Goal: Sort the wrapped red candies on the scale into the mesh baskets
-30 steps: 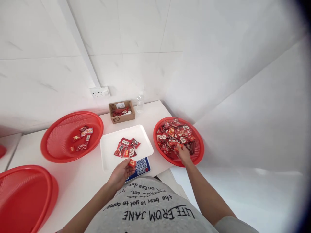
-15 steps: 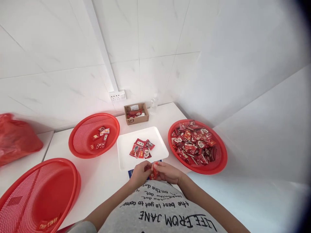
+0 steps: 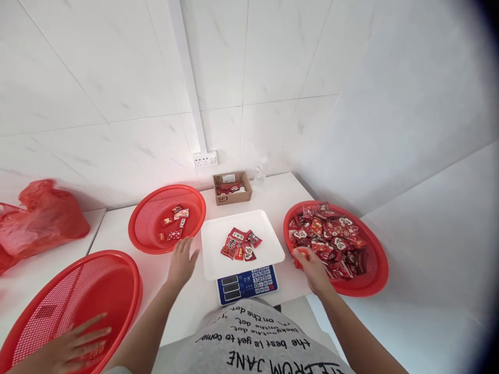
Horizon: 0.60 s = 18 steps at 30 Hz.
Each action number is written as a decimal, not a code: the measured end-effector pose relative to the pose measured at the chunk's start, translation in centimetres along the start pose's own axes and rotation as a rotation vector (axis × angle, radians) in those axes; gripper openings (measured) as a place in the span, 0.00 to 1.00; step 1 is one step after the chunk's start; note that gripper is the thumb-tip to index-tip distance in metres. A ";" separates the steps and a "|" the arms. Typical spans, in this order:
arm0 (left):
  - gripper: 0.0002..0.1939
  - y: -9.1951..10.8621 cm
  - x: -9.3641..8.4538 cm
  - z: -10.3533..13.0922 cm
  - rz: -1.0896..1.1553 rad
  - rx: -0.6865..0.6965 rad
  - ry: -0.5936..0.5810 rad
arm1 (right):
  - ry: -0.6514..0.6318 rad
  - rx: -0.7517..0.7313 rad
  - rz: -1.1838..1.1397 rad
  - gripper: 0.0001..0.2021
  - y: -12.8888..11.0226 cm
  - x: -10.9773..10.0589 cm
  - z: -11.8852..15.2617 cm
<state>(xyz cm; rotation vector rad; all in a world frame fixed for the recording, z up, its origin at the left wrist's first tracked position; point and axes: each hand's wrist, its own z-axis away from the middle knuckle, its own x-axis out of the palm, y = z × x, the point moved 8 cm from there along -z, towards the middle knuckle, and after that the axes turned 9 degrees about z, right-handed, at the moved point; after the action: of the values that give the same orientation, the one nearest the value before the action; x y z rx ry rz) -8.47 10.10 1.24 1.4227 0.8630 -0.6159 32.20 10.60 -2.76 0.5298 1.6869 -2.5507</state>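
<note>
Red packets (image 3: 230, 248), five, lie on the white tray (image 3: 212, 267); six mixed ones sit in the rear basket (image 3: 142, 223). The heaped right basket (image 3: 381, 265) holds most, beyond counting. My right hand (image 3: 317, 272) pinches a red wrapper (image 3: 300, 258) by its rim; my left hand (image 3: 181, 265) is spread, empty. One co-worker's hand (image 3: 74, 345) fans over the near basket (image 3: 135, 280).

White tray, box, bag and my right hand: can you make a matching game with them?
1. White tray
2. Cardboard box
3. Plastic bag
4. Right hand

A. red and crinkly
B. holding something red
C. beside the clear bottle
D. just beyond the blue keypad

Pairs: 1-D, 2-C, 3-A, 4-B
</note>
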 end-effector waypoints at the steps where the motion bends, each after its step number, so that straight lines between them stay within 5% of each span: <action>1: 0.24 -1.6 -0.6 -0.4 -0.065 -0.040 -0.010 | 0.116 -0.011 0.116 0.18 0.5 -2.1 -0.6; 6: 0.28 -6.2 -1.6 -0.8 -0.214 -0.186 -0.087 | 0.414 -0.007 0.635 0.15 2.8 -8.0 -1.9; 12: 0.25 -7.2 -1.9 -0.5 -0.250 -0.247 -0.111 | 0.292 -0.032 0.835 0.17 4.0 -6.0 -2.1; 18: 0.21 -9.3 -4.2 0.8 -0.300 -0.326 -0.132 | 0.253 -0.004 0.909 0.18 3.9 -5.3 -2.0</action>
<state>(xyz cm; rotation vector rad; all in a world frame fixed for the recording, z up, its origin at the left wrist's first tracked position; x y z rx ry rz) -18.29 7.99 -0.79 0.9562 1.0282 -0.7480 38.55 9.99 -5.37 1.2939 1.0910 -1.8533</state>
